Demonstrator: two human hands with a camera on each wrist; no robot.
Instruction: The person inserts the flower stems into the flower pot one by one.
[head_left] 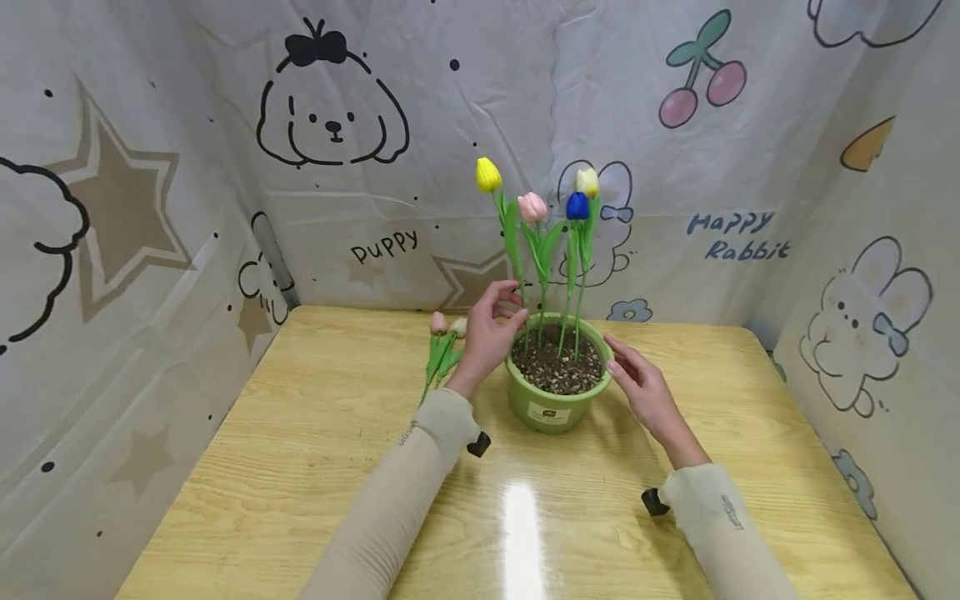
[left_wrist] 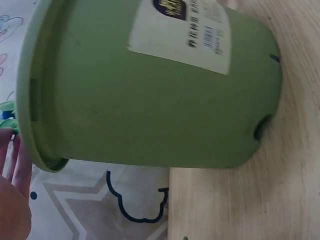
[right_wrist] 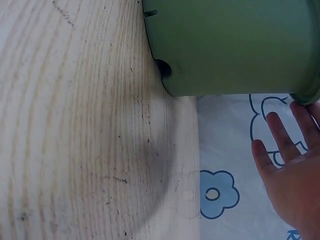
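Apparently, soil (head_left: 558,373) in the green flowerpot (head_left: 550,421), just right of the frame's centre, keeps the yellow tulip (head_left: 488,175), pink tulip (head_left: 532,207), blue tulip (head_left: 577,206) and cream tulip (head_left: 587,182) upright. The hands are apart, flanking the pot. The left hand (head_left: 489,337) curves thumb and fingers beside the yellow tulip's stem, presumably to adjust it; whether it pinches cannot be told. The right hand (head_left: 647,393), fingers loosely extended, is at the rim, likely to steady it. Two loose tulips (head_left: 434,360) lie left of the pot, partly hidden, presumably set aside for working room. The wood-grain table (head_left: 300,467) shows glare at lower centre. Pale cloth (head_left: 480,108) with cartoon prints encloses back and sides.
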